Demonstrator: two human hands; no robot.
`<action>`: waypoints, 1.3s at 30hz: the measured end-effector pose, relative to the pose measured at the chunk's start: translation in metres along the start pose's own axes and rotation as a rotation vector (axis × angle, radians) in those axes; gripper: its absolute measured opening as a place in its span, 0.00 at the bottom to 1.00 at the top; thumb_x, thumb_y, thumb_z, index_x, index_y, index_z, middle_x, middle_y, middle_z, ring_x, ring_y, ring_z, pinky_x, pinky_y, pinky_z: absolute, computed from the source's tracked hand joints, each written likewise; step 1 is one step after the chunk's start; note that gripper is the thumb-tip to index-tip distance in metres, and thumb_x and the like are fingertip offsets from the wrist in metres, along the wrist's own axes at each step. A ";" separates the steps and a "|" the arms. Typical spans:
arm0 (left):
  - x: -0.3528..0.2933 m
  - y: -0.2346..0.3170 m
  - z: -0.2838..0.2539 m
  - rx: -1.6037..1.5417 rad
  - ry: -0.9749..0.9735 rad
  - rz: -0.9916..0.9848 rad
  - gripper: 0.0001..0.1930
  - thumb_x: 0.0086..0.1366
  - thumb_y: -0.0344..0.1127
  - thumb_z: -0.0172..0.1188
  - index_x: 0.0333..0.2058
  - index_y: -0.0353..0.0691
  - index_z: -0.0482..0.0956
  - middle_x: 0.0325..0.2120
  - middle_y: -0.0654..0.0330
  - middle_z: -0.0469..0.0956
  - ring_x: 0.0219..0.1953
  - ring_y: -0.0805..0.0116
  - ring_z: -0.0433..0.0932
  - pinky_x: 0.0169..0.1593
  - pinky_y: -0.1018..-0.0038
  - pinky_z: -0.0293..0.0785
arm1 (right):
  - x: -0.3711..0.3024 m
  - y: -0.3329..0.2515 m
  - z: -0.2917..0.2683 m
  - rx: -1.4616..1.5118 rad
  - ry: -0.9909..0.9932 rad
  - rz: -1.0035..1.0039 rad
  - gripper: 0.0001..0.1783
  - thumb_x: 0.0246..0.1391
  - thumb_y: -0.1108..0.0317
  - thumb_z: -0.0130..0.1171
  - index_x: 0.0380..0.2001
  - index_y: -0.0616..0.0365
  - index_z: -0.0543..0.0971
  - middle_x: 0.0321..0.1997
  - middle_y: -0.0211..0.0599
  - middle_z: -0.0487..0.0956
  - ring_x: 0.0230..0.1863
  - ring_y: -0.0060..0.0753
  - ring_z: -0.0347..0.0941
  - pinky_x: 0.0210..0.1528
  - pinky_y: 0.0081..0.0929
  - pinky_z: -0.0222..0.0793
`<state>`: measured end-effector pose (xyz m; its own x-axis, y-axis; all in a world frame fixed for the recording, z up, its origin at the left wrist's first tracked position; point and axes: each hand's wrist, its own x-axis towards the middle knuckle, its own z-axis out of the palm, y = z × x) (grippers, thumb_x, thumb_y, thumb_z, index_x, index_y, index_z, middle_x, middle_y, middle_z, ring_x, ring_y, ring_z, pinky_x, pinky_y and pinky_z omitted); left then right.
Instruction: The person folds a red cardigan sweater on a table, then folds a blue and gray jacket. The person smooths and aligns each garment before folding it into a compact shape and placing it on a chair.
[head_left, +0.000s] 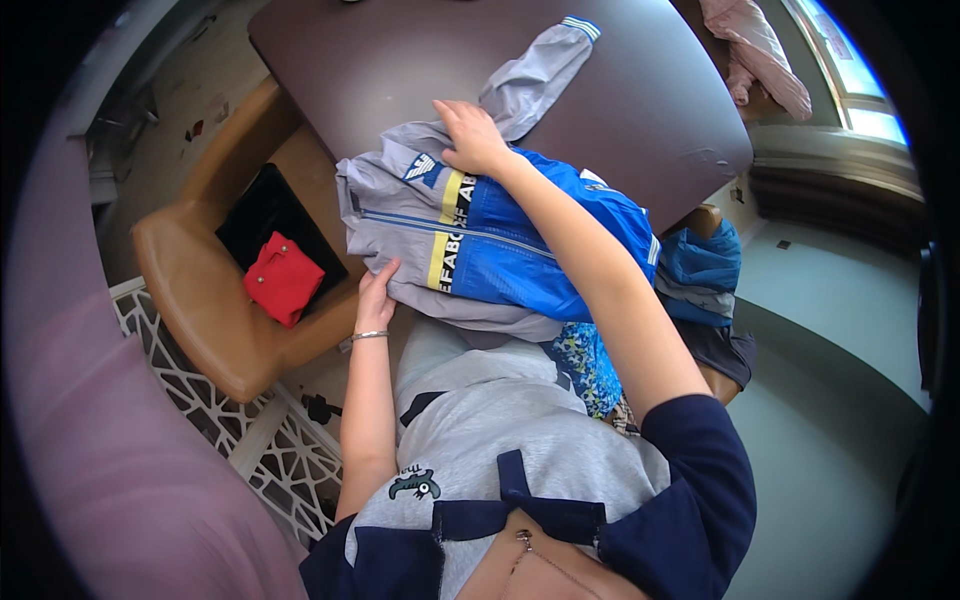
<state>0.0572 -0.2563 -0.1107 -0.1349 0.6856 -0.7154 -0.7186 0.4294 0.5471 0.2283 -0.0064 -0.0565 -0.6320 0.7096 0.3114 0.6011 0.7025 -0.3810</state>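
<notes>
Blue-grey jacket [510, 282], right hand [474, 138] atop, left hand [375, 297] at edge

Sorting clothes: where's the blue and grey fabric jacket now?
Head view, upper centre: the jacket is under the right hand, one sleeve on the dark brown table.

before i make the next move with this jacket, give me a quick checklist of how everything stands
1. Right hand on the jacket: ok, resting near the far sleeve.
2. Left hand on the jacket: ok, at its near grey edge.
3. Front zip closed: ok, as far as it shows.
4. Far sleeve against the jacket body: not ok, it stretches away across the table.
5. Jacket fully supported by the table: cannot tell, cloth hides the near edge.
</notes>
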 end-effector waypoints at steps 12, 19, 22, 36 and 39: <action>-0.051 0.172 0.095 0.280 -0.622 0.288 0.25 0.55 0.36 0.62 0.50 0.29 0.68 0.43 0.56 0.75 0.46 0.69 0.74 0.52 0.74 0.67 | -0.139 0.028 -0.292 0.745 0.106 0.430 0.16 0.37 0.61 0.63 0.29 0.61 0.76 0.29 0.26 0.73 0.33 0.21 0.68 0.38 0.20 0.64; -0.068 0.213 0.359 1.307 -1.434 0.538 0.14 0.59 0.38 0.62 0.39 0.32 0.78 0.30 0.65 0.77 0.34 0.80 0.72 0.39 0.83 0.69 | -0.386 -0.108 -0.409 0.601 0.828 0.709 0.27 0.33 0.61 0.67 0.37 0.68 0.75 0.35 0.33 0.77 0.39 0.23 0.72 0.44 0.18 0.64; -0.094 0.167 0.475 1.441 -1.826 0.713 0.18 0.58 0.43 0.62 0.39 0.33 0.78 0.32 0.64 0.77 0.35 0.78 0.74 0.42 0.81 0.70 | -0.459 -0.141 -0.425 0.549 1.166 0.832 0.21 0.44 0.70 0.61 0.43 0.69 0.75 0.42 0.41 0.78 0.44 0.31 0.74 0.51 0.25 0.66; -0.151 0.042 0.662 1.673 -1.996 0.420 0.20 0.61 0.47 0.58 0.42 0.35 0.77 0.35 0.64 0.78 0.38 0.77 0.75 0.46 0.81 0.70 | -0.532 -0.178 -0.420 -0.033 1.363 1.172 0.16 0.59 0.62 0.53 0.41 0.66 0.77 0.38 0.26 0.77 0.38 0.13 0.69 0.43 0.12 0.62; -0.139 0.040 0.643 1.581 -1.919 0.310 0.21 0.59 0.46 0.60 0.44 0.35 0.76 0.35 0.61 0.78 0.38 0.73 0.78 0.48 0.79 0.73 | -0.518 -0.180 -0.418 -0.046 1.288 1.210 0.16 0.60 0.64 0.52 0.44 0.66 0.76 0.41 0.28 0.77 0.41 0.15 0.69 0.46 0.13 0.62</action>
<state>0.4853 0.0435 0.2901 0.9918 -0.0520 -0.1164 0.0841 -0.4195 0.9039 0.6518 -0.4785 0.2145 0.8728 0.3570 0.3327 0.4233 -0.2146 -0.8802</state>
